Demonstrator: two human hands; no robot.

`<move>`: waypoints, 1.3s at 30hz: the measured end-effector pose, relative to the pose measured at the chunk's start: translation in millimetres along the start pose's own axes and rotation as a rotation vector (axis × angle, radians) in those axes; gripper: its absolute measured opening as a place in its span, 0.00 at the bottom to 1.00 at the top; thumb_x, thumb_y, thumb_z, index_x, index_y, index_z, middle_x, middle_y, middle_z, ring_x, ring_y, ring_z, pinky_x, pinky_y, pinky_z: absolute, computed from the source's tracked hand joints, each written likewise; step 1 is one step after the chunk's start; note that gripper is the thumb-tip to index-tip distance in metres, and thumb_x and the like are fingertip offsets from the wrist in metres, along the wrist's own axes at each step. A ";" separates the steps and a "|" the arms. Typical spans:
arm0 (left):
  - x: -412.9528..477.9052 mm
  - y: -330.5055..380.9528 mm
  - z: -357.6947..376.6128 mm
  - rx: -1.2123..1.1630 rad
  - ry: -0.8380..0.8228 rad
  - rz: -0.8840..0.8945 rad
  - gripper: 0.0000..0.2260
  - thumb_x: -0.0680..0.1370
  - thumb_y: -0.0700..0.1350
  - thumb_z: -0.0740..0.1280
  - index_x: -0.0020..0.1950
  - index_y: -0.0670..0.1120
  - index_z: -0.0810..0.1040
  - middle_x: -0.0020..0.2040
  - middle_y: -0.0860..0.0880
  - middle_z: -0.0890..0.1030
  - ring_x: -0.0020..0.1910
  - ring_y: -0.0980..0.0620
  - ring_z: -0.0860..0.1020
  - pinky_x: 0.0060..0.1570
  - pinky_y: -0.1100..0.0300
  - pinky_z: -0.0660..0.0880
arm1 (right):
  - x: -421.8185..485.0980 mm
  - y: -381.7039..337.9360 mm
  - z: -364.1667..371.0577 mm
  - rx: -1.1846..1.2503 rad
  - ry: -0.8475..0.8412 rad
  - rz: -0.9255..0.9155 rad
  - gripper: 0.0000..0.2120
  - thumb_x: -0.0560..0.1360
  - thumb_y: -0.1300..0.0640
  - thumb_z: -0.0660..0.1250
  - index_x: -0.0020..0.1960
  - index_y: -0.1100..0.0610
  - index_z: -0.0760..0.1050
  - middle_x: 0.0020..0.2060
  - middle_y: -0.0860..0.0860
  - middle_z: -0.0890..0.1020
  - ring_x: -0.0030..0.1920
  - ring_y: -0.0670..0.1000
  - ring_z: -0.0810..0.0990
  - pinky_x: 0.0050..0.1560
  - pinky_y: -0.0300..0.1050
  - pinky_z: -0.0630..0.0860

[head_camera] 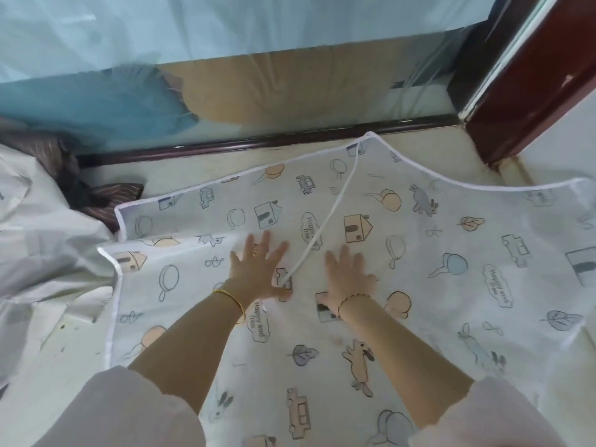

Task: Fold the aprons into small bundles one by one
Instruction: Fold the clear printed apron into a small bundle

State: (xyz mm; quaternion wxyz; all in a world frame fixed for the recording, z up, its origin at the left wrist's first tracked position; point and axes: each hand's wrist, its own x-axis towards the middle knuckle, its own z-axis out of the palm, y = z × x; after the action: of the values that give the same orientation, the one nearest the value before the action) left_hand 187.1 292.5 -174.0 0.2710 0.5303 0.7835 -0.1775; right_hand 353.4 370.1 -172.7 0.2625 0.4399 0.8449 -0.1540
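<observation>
A white apron [435, 246] printed with houses, balloons, cars and rabbits lies spread flat on the surface in front of me. Its white neck strap [335, 208] runs from the top corner down to my left hand. My left hand [261, 269] lies flat on the apron with fingers spread, its thumb beside the strap's lower end. To its right, my right hand [350, 279] presses flat on the apron too, fingers straight. The apron's left side [180, 204] is folded over, showing a second layer edge.
White cloth [42, 253] is heaped at the left, with a dark striped fabric [106, 198] behind it. A dark wooden rail [258, 141] and a pale blue netting [161, 33] close off the far side. A red-brown post [532, 91] stands at the right.
</observation>
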 end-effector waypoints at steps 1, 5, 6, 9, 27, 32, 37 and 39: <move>1.8 -6.9 -4.6 0.024 -0.010 -0.005 0.49 0.69 0.66 0.68 0.76 0.58 0.37 0.77 0.48 0.35 0.76 0.40 0.39 0.70 0.35 0.50 | -5.1 -2.5 3.3 -0.041 0.015 -0.012 0.40 0.74 0.43 0.65 0.75 0.51 0.45 0.75 0.56 0.46 0.71 0.62 0.54 0.57 0.57 0.71; 5.5 -3.1 -23.3 0.270 0.159 0.075 0.34 0.73 0.55 0.70 0.73 0.48 0.57 0.70 0.41 0.60 0.67 0.41 0.63 0.63 0.47 0.69 | -11.5 -8.2 -6.8 -0.005 0.097 -0.053 0.29 0.74 0.43 0.63 0.70 0.52 0.58 0.67 0.54 0.63 0.62 0.58 0.66 0.52 0.52 0.71; 6.6 3.3 -24.3 0.283 0.215 0.117 0.28 0.74 0.52 0.68 0.69 0.46 0.62 0.66 0.42 0.64 0.63 0.43 0.67 0.58 0.51 0.72 | -8.0 -6.9 -12.5 0.027 0.123 -0.036 0.27 0.74 0.44 0.63 0.69 0.52 0.60 0.65 0.54 0.65 0.62 0.58 0.67 0.51 0.51 0.70; 6.6 15.6 -22.3 0.137 0.171 0.138 0.15 0.78 0.45 0.63 0.63 0.44 0.67 0.57 0.44 0.68 0.54 0.46 0.72 0.51 0.53 0.76 | 5.8 6.2 -27.3 0.122 0.207 0.051 0.30 0.74 0.48 0.66 0.70 0.52 0.57 0.68 0.55 0.61 0.61 0.57 0.67 0.47 0.48 0.71; 63.9 -50.8 -176.4 -1.063 0.779 -0.238 0.35 0.76 0.42 0.65 0.77 0.48 0.50 0.77 0.42 0.47 0.73 0.44 0.57 0.70 0.56 0.58 | 22.6 25.8 -21.2 0.076 -0.012 0.163 0.51 0.62 0.44 0.78 0.73 0.50 0.48 0.73 0.56 0.46 0.66 0.57 0.62 0.45 0.47 0.71; 50.8 -38.7 -97.6 -0.488 0.700 -0.120 0.23 0.76 0.40 0.67 0.70 0.41 0.66 0.72 0.38 0.59 0.71 0.39 0.59 0.70 0.48 0.60 | 23.2 26.0 -22.3 0.053 -0.013 0.151 0.53 0.63 0.42 0.76 0.74 0.50 0.45 0.75 0.55 0.43 0.67 0.58 0.61 0.49 0.49 0.71; 8.6 -5.0 -48.4 -0.249 0.518 0.251 0.12 0.78 0.44 0.64 0.59 0.43 0.70 0.60 0.45 0.70 0.42 0.50 0.75 0.44 0.56 0.78 | 24.5 30.1 -24.7 0.079 0.004 0.136 0.53 0.65 0.41 0.75 0.76 0.48 0.42 0.76 0.53 0.42 0.69 0.59 0.59 0.57 0.51 0.71; -4.8 3.8 -28.4 -0.131 0.322 0.336 0.16 0.79 0.49 0.62 0.64 0.45 0.67 0.62 0.47 0.68 0.42 0.50 0.76 0.44 0.56 0.78 | 22.1 31.9 -26.1 0.110 0.021 0.127 0.51 0.66 0.42 0.74 0.76 0.48 0.43 0.76 0.52 0.43 0.70 0.60 0.59 0.60 0.52 0.70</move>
State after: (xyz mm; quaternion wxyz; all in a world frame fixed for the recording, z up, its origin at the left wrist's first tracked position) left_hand 185.3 306.5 -148.6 0.2023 0.6558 0.7273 0.0083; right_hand 361.2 415.5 -165.2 0.2382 0.5079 0.8083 -0.1787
